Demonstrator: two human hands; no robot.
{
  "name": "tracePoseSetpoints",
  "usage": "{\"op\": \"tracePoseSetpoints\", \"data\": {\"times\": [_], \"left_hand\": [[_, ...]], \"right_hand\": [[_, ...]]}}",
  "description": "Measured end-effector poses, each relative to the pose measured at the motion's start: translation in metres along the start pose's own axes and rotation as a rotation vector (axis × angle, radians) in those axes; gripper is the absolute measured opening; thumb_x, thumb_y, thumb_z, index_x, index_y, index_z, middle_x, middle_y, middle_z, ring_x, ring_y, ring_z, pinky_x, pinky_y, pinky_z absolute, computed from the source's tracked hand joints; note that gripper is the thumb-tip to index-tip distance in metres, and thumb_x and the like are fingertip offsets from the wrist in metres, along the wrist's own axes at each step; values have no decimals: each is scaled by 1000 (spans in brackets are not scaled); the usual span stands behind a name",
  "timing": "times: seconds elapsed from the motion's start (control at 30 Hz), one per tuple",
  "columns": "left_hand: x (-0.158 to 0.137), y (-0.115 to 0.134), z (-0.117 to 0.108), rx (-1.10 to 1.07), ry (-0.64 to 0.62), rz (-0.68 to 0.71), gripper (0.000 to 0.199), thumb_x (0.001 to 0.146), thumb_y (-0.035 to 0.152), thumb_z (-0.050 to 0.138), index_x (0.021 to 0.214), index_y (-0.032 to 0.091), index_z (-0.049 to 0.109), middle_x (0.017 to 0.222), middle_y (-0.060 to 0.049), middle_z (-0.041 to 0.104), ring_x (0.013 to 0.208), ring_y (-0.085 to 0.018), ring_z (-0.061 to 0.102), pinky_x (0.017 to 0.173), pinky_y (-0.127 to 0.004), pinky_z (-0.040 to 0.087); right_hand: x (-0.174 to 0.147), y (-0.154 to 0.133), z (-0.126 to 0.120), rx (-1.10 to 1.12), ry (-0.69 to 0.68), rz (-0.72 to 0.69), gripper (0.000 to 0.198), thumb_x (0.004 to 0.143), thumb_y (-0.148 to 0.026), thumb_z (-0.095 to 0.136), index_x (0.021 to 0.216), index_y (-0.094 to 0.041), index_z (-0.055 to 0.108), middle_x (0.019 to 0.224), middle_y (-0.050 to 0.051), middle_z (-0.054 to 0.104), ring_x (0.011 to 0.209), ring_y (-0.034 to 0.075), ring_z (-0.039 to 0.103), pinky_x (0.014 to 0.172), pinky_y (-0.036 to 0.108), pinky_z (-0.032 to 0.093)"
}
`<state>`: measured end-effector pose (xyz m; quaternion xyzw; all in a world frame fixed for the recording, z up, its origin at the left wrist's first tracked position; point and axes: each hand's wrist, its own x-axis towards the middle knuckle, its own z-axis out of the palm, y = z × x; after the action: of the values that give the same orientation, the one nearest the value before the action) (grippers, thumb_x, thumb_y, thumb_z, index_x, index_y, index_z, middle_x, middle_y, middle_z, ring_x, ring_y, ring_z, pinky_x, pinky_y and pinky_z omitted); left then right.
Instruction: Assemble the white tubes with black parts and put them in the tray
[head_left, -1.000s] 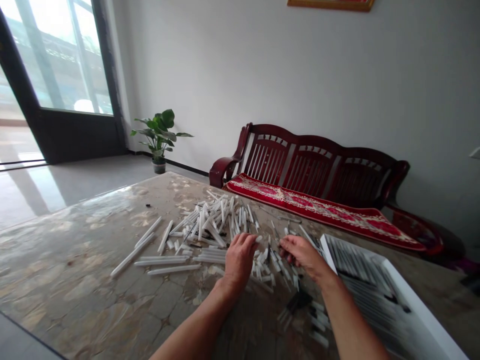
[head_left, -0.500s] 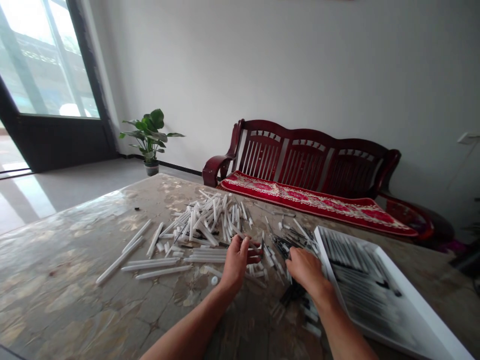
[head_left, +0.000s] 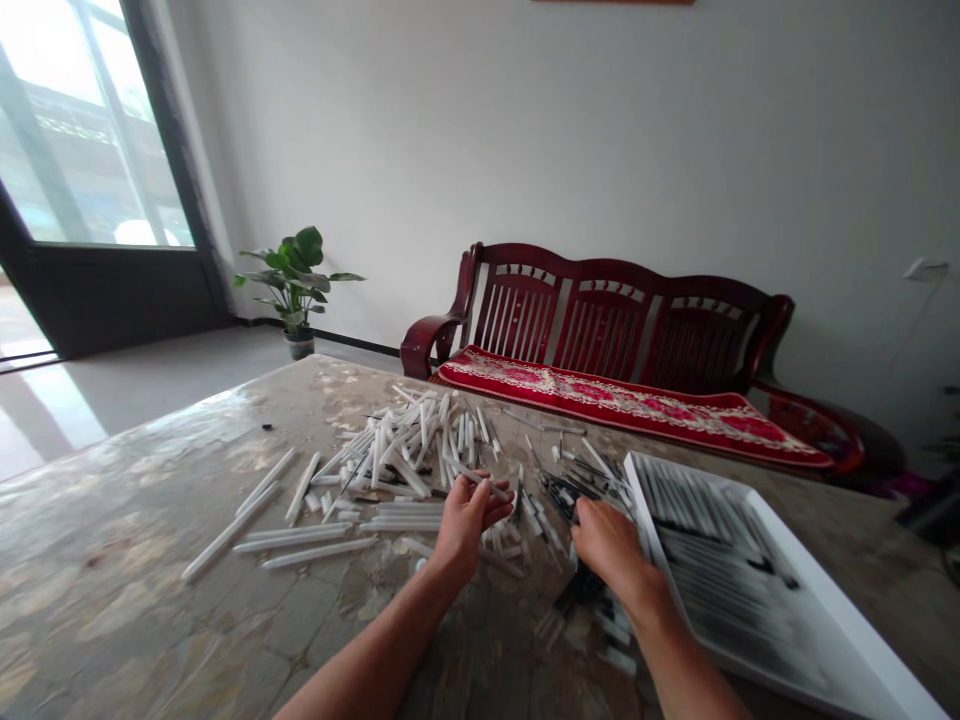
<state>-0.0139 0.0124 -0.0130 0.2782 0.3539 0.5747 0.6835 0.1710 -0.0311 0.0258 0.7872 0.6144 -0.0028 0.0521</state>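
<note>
The left hand (head_left: 466, 518) is over the bench (head_left: 165, 640), thumb and fingers pinched on a slim pale tube (head_left: 491, 488) that slants across the fingertips; the right hand (head_left: 611, 542) is apart from it, curled down over a cluster of black parts (head_left: 559, 495) near the white tray (head_left: 844, 612), and I cannot tell whether its fingers are closed on anything; a heap of white tubes (head_left: 409, 440) lies on the bench beyond the left hand, with a few long white rods (head_left: 322, 553) lying flat nearer the left; the tray, just right of the right hand, contains rows of dark and pale sticks (head_left: 712, 510), partly blurred; beyond the bench stands a dark red wooden settee (head_left: 604, 315) with a patterned red cover (head_left: 630, 400)
</note>
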Motion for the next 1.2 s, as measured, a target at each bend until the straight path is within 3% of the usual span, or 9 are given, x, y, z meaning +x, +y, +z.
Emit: {"op": "tracePoseSetpoints", "data": {"times": [0.13, 0.33, 0.5, 0.77, 1.2], "left_hand": [[1, -1, -1, -7, 1, 7, 23, 82, 25, 68, 94, 19, 50, 84, -7, 75, 73, -18, 75, 68, -29, 60], [3, 0, -1, -33, 25, 1, 24, 81, 26, 69, 93, 20, 50, 84, -6, 75, 71, -19, 75, 68, -31, 61], [2, 3, 0, -99, 79, -22, 19, 86, 24, 66, 92, 20, 49, 87, -6, 74, 71, -18, 75, 70, -33, 61], [3, 11, -2, -198, 162, -30, 16, 89, 21, 63, 82, 18, 49, 89, -8, 72, 76, -18, 75, 73, -32, 62], [2, 16, 0, -240, 190, -67, 15, 95, 15, 52, 80, 16, 51, 89, -8, 72, 71, -15, 74, 68, -28, 63]], "right_hand": [[0, 0, 1, 14, -7, 0, 30, 79, -4, 48, 98, -16, 69, 103, 16, 74, 96, 28, 71, 69, 29, 46], [-1, 4, 3, 75, -19, -1, 31, 76, -5, 49, 98, -18, 68, 101, 13, 75, 95, 27, 70, 67, 28, 43], [6, 11, -5, 368, 34, -54, 29, 75, -11, 51, 94, -21, 70, 97, 6, 76, 94, 21, 68, 72, 24, 42], [-1, 7, -19, 753, -6, -315, 27, 72, -14, 51, 90, -18, 71, 86, 3, 75, 81, 18, 67, 71, 23, 45], [-7, 1, -21, 751, -33, -386, 32, 68, -12, 50, 88, -17, 73, 85, 3, 76, 80, 18, 66, 70, 23, 44]]}}
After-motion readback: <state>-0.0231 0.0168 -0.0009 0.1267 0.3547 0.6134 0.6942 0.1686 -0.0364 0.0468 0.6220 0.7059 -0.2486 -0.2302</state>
